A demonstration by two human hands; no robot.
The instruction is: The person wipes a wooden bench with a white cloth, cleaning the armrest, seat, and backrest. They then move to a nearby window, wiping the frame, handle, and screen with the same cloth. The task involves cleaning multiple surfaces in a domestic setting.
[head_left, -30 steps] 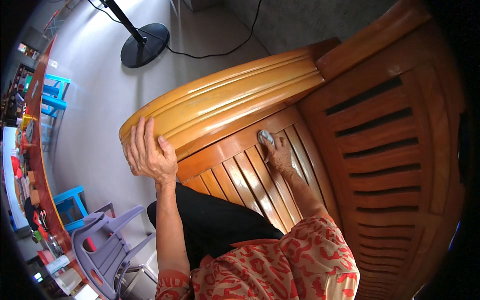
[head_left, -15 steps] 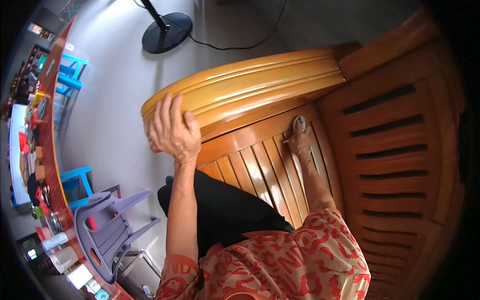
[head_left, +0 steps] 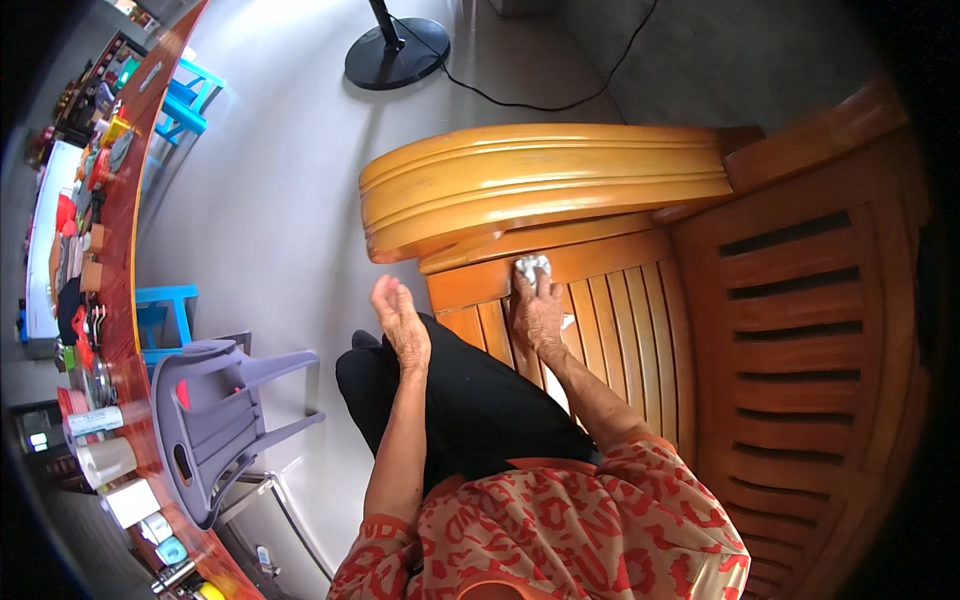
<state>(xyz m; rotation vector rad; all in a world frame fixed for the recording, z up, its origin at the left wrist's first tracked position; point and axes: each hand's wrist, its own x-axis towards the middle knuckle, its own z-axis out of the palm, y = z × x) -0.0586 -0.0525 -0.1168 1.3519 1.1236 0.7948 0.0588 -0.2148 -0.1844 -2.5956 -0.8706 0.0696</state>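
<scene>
My right hand (head_left: 538, 312) presses a crumpled pale cloth (head_left: 533, 267) against the slatted wooden seat (head_left: 620, 300), close to the foot of the armrest. A bit of the same whitish material shows beside the wrist; the palm side is hidden. Above my dark trousers, my left hand (head_left: 402, 325) is off the wood, its fingers partly spread and nothing in it. The broad, glossy yellow-brown armrest (head_left: 550, 178) curves just beyond both hands. To the right rises the bench's slatted backrest (head_left: 795, 330).
A black round stand base (head_left: 397, 54) with a cable lies on the grey floor beyond the armrest. On the left are a grey-purple plastic chair (head_left: 215, 420), blue stools (head_left: 188, 100) and a long reddish table (head_left: 135, 220) crowded with small items.
My left hand has come off the armrest and drawn back toward my lap. My right hand has slid the cloth leftward along the seat, away from the backrest. The view has shifted.
</scene>
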